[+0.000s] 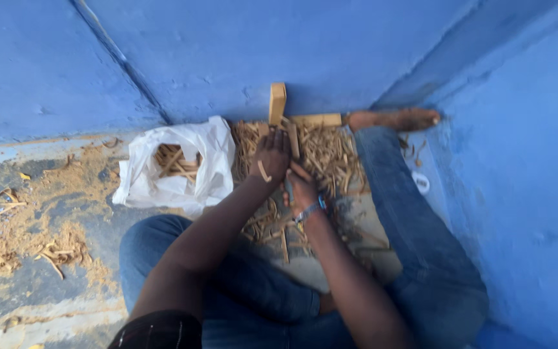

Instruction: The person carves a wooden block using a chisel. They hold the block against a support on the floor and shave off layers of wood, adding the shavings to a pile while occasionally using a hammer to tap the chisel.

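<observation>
We see blue walls (330,52) around us and blue denim jeans (414,220) on our legs. A white plastic bag (192,155) holds tan wood strips (174,161), and pale tan shavings (321,155) cover the grey floor (98,226). A light tan wooden block (277,102) stands at the floor's far edge.

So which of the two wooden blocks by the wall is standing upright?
The left block, just above the left hand, stands on end; the other block lies flat along the wall.

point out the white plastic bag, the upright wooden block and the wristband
white plastic bag (196,150), head view, on its crumpled right side
upright wooden block (278,102), head view, middle of its front face
wristband (309,210), head view, strap on the right wrist
</observation>
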